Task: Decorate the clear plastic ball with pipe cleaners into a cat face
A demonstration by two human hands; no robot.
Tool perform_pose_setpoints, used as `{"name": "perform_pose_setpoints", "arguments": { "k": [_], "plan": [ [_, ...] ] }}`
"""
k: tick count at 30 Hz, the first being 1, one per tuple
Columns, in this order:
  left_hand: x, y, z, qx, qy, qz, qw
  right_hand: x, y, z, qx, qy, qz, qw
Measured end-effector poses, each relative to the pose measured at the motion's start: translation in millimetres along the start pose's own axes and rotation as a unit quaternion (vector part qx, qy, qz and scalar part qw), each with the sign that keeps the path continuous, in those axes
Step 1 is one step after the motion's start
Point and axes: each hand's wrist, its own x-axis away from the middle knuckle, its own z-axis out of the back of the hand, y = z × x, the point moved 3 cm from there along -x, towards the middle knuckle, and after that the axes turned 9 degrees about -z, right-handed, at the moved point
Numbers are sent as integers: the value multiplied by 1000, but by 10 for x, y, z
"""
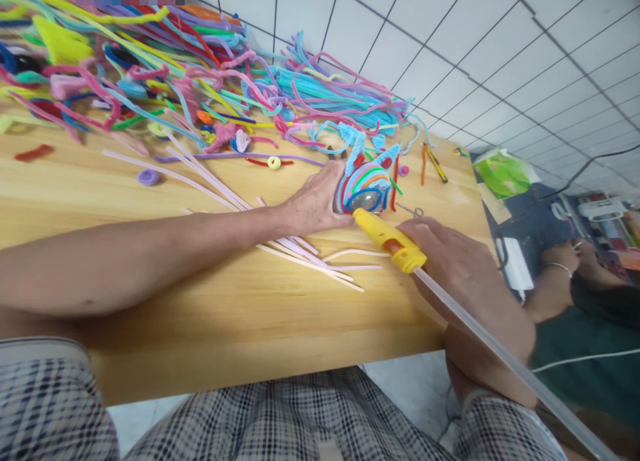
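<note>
Striped pipe-cleaner figure (369, 176) sits in the left hand (317, 193), which is curled round its left side; the fingertips behind it are hidden, so how far they close cannot be told. Its two light-blue ears (354, 141) point away from the person, the right one leaning outward, and its blue-rimmed glassy oval (367, 200) faces up toward the person, long axis running roughly crosswise.

At the figure's near edge is the nozzle of a yellow glue gun (383, 236), whether touching or just short of it cannot be told. The gun's long axis slants from that nozzle down to the right, with a clear glue stick (500, 358) carrying on the line from its rear. The right hand (450, 258), to the right and nearer the person than the figure, is closed about the gun, its fingers mostly hidden.

Nearer than the figure and to its left, loose pale stems (345, 269) lie across the wooden table (225, 354), partly under the left wrist. Just right of the figure are scissors (416, 212) and, further right, a yellow cutter (437, 164). Beyond it lies a light-blue bundle of stems (330, 88); beyond and left, a many-coloured tangle (190, 81). Well off to its right shows another person's arm (550, 298).
</note>
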Motion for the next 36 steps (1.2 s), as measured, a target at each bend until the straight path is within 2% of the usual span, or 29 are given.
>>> {"name": "perform_pose_setpoints", "arguments": {
  "k": [5, 19, 28, 36],
  "plan": [
    [1, 14, 15, 0, -3, 4, 1000, -8, 13, 8, 6, 8, -18, 1000],
    [25, -72, -43, 18, 32, -9, 999, -10, 11, -11, -8, 0, -8, 1000],
    [32, -78, -30, 20, 31, -2, 999, -13, -26, -14, -1, 5, -8, 1000],
    [34, -80, -17, 7, 28, -29, 999, -2, 10, -10, 0, 6, -24, 1000]
  ]
}}
